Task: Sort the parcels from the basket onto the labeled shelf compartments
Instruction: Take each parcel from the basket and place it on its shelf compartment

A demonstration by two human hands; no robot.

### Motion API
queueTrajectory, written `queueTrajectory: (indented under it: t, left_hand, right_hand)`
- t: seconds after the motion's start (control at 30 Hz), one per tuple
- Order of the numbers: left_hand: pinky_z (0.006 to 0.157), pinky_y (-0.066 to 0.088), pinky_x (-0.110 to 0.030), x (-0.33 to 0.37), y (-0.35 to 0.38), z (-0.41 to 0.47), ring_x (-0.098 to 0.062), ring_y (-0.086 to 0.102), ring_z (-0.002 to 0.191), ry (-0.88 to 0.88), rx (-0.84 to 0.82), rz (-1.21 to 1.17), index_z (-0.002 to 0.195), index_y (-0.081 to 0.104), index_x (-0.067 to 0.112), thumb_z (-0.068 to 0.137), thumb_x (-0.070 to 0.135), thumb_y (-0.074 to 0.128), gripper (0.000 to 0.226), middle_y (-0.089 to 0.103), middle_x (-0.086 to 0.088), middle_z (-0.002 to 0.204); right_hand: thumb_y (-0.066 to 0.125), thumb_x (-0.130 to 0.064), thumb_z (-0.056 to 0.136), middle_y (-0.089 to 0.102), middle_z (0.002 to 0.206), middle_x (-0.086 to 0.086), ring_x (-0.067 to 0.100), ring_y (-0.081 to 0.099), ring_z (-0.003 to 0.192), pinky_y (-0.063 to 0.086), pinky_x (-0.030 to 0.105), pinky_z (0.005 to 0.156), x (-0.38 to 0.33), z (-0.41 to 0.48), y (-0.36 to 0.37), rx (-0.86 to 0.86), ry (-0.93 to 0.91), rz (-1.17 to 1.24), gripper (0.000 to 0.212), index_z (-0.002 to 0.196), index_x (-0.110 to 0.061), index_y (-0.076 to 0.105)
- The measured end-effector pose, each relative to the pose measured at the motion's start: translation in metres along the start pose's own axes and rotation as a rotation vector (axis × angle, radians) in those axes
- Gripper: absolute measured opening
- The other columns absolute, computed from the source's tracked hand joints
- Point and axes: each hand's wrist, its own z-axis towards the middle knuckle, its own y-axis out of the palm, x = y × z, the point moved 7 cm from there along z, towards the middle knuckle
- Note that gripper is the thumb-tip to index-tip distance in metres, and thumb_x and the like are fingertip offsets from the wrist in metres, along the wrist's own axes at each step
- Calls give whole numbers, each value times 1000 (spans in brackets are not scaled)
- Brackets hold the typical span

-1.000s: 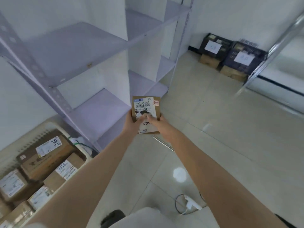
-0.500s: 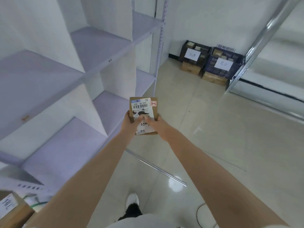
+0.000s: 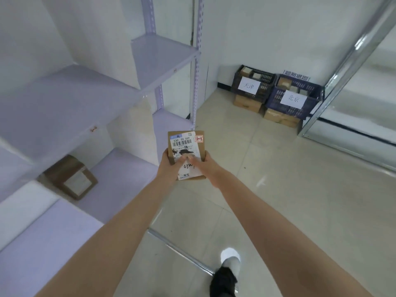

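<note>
While both hands hold one parcel, the biggest thing to see is the floor (image 3: 300, 200), made of pale, shiny tiles. A white wall (image 3: 267, 28) stands at the far end. On the left is a tall purple shelf (image 3: 64, 99) with white dividers between its spaces. On the right a silver frame (image 3: 353, 61) leans up across the view. A thin metal rail (image 3: 182, 251) lies on the floor by the shelf.

Against the far wall sit a black crate (image 3: 252, 84) and a blue crate (image 3: 293, 97), side by side and touching. Each has a white paper sign on its front. Each rests on brown boxes (image 3: 248, 102).

A brown box (image 3: 70, 179) with a white label sits in a low shelf space on the left. It looks blurry.

The parcel (image 3: 186, 146) is small, brown and flat, with a white label facing up. It is up in the air, just beside the front of the shelf, near its right end. The left hand (image 3: 169, 168) grips its left side and the right hand (image 3: 205, 166) grips its right side. Both thumbs press down on the label.

A black and white shoe (image 3: 227, 273) steps on the floor below.
</note>
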Motion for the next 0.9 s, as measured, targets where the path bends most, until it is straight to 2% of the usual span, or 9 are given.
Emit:
queueTrajectory:
  t: [0.1,0.2,0.27,0.4,0.5,0.57,0.67,0.73,0.9]
  left_hand:
    - [80,58,-33,14,30,31,-18,69,97,27,41,43,127,52,14,91,17,63,37,68,-2,115]
    - [68,54,-19,28,57,56,-6,66,87,26,124,22,118,51,20,93,14,61,27,67,8,103]
    - [68,55,-18,31,72,73,-10,68,91,29,156,12,121,53,15,93,15,62,30,68,5,107]
    - [86,57,-42,30,83,103,-20,67,103,-14,255,-20,133,46,16,90,23,66,48,66,1,120]
    - [73,55,-28,30,88,130,-20,62,102,-42,332,-68,139,34,15,93,18,62,54,59,1,121]
    - [65,51,-22,32,88,149,-19,61,100,-39,364,-97,142,30,15,94,17,60,57,57,0,121]
    - [65,50,-21,26,84,181,-19,60,101,-60,414,-122,144,27,15,95,17,59,59,56,-2,125]
    - [65,50,-22,27,81,199,-20,60,101,-66,453,-130,143,27,13,94,16,60,59,56,-3,126]
    - [68,50,-21,27,69,234,-25,59,110,-54,572,-124,141,29,10,93,11,62,59,55,-3,121]
  right_hand:
    - [66,-25,93,65,125,6,22,66,104,58,34,81,-20,34,-32,-63,-36,-53,51,135,-10,42]
    - [65,-23,94,62,124,4,18,64,100,55,25,74,-42,65,-63,-140,-42,-87,50,134,-10,38]
    - [65,-24,94,61,126,2,17,63,102,54,25,75,-54,85,-79,-208,-42,-119,52,135,-12,35]
    - [63,-24,95,61,117,-4,13,61,100,50,18,73,-66,122,-95,-310,-36,-176,47,133,-17,35]
    - [63,-25,95,62,119,-4,13,62,103,50,16,74,-75,157,-96,-373,-49,-257,41,129,-20,41]
    - [66,-27,93,65,122,-2,16,64,107,54,24,82,-82,185,-92,-401,-60,-289,44,131,-17,45]
    - [69,-30,89,65,125,4,22,65,109,54,42,95,-89,222,-86,-405,-17,-321,53,133,-18,41]
    - [70,-31,88,65,123,3,23,65,109,54,43,95,-92,246,-82,-418,3,-345,53,130,-19,41]
    - [73,-57,63,67,120,-2,19,67,106,57,45,90,-100,294,-66,-536,-39,-395,82,132,-24,44]
